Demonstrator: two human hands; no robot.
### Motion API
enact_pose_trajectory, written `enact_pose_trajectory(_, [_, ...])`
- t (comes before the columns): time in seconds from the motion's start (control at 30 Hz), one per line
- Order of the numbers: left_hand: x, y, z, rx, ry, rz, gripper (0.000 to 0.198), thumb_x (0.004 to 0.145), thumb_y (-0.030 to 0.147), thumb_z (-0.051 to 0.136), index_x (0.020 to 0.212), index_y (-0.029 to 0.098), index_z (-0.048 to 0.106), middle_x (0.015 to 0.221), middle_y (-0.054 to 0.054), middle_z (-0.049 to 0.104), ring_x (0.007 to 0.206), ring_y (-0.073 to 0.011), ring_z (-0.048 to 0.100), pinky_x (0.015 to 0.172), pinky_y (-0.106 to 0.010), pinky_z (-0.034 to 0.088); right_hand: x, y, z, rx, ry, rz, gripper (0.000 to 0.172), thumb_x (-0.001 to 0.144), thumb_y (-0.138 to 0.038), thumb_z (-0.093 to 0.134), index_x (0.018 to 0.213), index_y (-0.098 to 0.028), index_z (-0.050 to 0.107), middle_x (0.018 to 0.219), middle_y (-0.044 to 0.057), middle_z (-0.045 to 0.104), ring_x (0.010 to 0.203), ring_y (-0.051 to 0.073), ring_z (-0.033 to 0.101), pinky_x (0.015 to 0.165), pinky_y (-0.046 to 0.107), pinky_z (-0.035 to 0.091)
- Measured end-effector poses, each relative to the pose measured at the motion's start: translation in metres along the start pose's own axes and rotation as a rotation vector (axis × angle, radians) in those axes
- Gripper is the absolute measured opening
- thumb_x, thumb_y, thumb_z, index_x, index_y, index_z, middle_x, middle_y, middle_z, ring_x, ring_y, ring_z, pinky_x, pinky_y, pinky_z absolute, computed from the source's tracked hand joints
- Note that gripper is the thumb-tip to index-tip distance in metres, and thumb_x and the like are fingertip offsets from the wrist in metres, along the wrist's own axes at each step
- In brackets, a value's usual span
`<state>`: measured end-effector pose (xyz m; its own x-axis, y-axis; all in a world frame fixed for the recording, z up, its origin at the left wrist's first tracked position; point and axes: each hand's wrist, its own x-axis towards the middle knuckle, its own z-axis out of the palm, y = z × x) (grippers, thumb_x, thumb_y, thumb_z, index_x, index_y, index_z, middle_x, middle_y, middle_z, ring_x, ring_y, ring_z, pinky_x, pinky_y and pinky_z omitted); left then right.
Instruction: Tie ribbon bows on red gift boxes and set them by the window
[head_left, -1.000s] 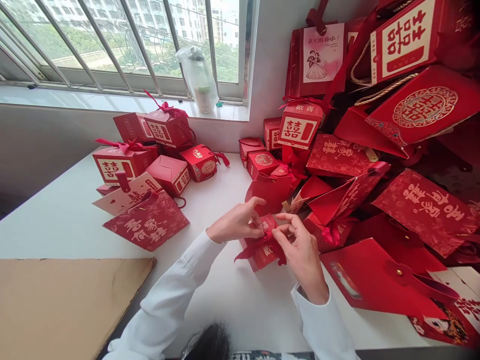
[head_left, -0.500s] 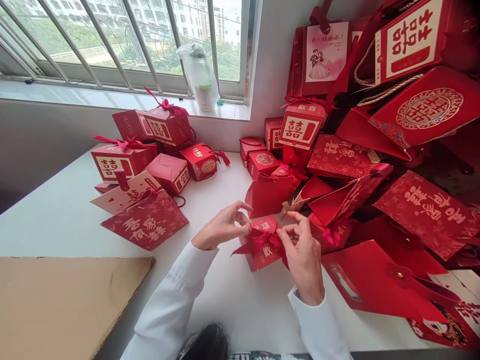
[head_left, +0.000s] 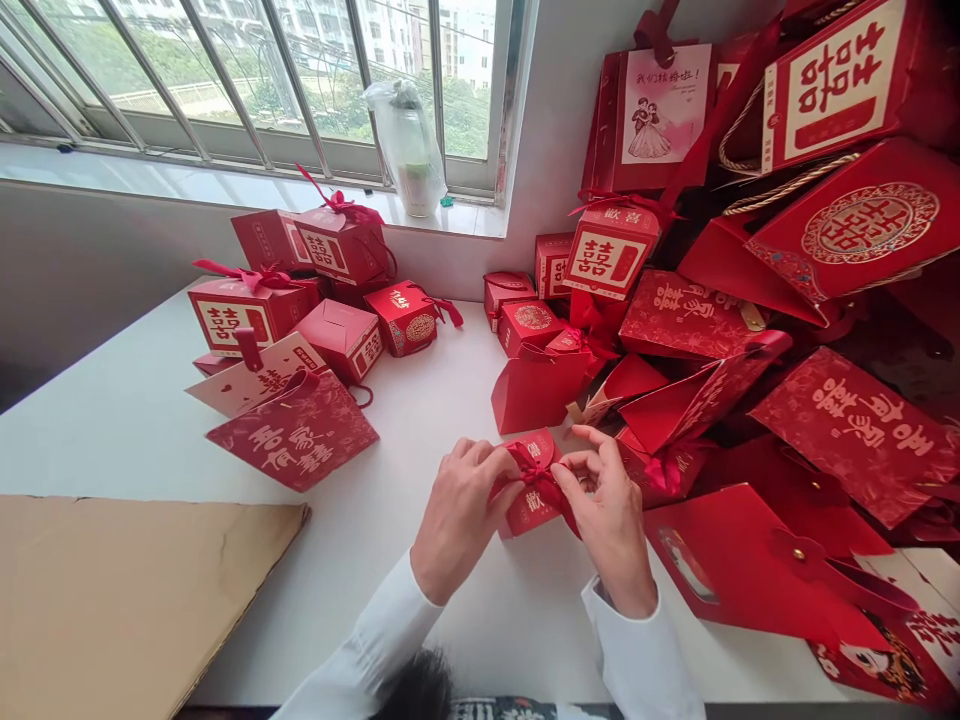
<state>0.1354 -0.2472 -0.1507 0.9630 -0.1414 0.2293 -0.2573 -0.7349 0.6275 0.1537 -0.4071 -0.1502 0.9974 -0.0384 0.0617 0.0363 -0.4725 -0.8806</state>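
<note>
A small red gift box (head_left: 531, 512) with a white character on its side lies on the white table (head_left: 150, 440), tilted toward me. A red satin ribbon (head_left: 537, 478) is gathered into a loose knot on top of it. My left hand (head_left: 459, 520) sits at the box's left side, its fingertips pinching the ribbon. My right hand (head_left: 609, 522) is at the right side, with its thumb and fingers on the ribbon near the knot. White sleeves cover both forearms. The hands hide part of the box.
Heaped red gift bags and boxes (head_left: 697, 320) with double-happiness prints fill the right side, close to my right hand. More red boxes (head_left: 300, 270) stand at the left. A brown cardboard sheet (head_left: 127, 590) lies at the near left. A barred window (head_left: 255, 90) is behind.
My left hand has moved down and closer to the box, and its grip now sits on the ribbon. The ribbon is drawn tighter into a knot on top of the box.
</note>
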Motion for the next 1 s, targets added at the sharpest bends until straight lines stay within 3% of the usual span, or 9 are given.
enact_pose_trajectory(0.23, [-0.008,0.011,-0.004,0.144,-0.028,0.008,0.011,0.089,0.015,0.049,0.079,0.02,0.045,0.073,0.002,0.06,0.065,-0.016,0.053,0.065,-0.03,0.039,0.002,0.0,0.005,-0.086,0.048,-0.014,0.037,0.085,-0.03,0.047,0.121,-0.02,0.046,0.078,-0.001,0.065,0.069,0.016,0.061,0.067,0.028,0.045])
enact_pose_trajectory(0.37, [-0.013,0.006,-0.006,0.318,0.015,0.212,0.02,0.09,0.009,0.039,0.077,0.019,0.05,0.071,-0.001,0.059,0.061,-0.0147,0.051,0.061,-0.029,0.036,0.004,-0.002,0.005,-0.097,0.049,-0.012,0.036,0.086,-0.031,0.045,0.12,-0.019,0.046,0.075,-0.001,0.064,0.065,0.016,0.06,0.066,0.028,0.044])
enact_pose_trajectory(0.53, [-0.023,-0.007,-0.007,0.357,0.226,0.36,0.026,0.091,0.005,0.038,0.077,0.018,0.056,0.068,-0.001,0.059,0.058,-0.0117,0.047,0.061,-0.028,0.037,0.007,-0.001,0.004,-0.098,0.03,-0.004,0.038,0.085,-0.032,0.047,0.121,-0.02,0.046,0.075,-0.001,0.066,0.067,0.017,0.061,0.069,0.029,0.044])
enact_pose_trajectory(0.67, [-0.029,-0.016,-0.007,0.364,0.22,0.495,0.026,0.09,0.002,0.04,0.082,0.018,0.058,0.073,-0.003,0.062,0.066,-0.0132,0.049,0.062,-0.029,0.038,0.007,0.0,0.003,-0.081,0.022,0.001,0.039,0.084,-0.032,0.047,0.121,-0.02,0.046,0.074,-0.001,0.066,0.066,0.018,0.061,0.069,0.029,0.044])
enact_pose_trajectory(0.87, [-0.031,-0.033,-0.004,0.292,0.258,0.476,0.03,0.085,-0.003,0.043,0.065,0.017,0.05,0.076,-0.002,0.061,0.066,-0.0128,0.043,0.06,-0.028,0.037,0.006,-0.002,0.003,-0.079,0.029,0.015,0.036,0.084,-0.032,0.048,0.118,-0.02,0.047,0.073,-0.003,0.065,0.065,0.016,0.059,0.07,0.028,0.043])
enact_pose_trajectory(1.0, [-0.031,-0.035,-0.009,0.163,0.181,0.413,0.031,0.078,-0.008,0.039,0.064,0.018,0.047,0.082,-0.003,0.057,0.069,-0.0135,0.044,0.059,-0.026,0.039,0.006,-0.003,0.001,-0.095,0.011,0.02,0.034,0.085,-0.032,0.047,0.117,-0.021,0.047,0.073,-0.003,0.065,0.065,0.016,0.06,0.07,0.029,0.042])
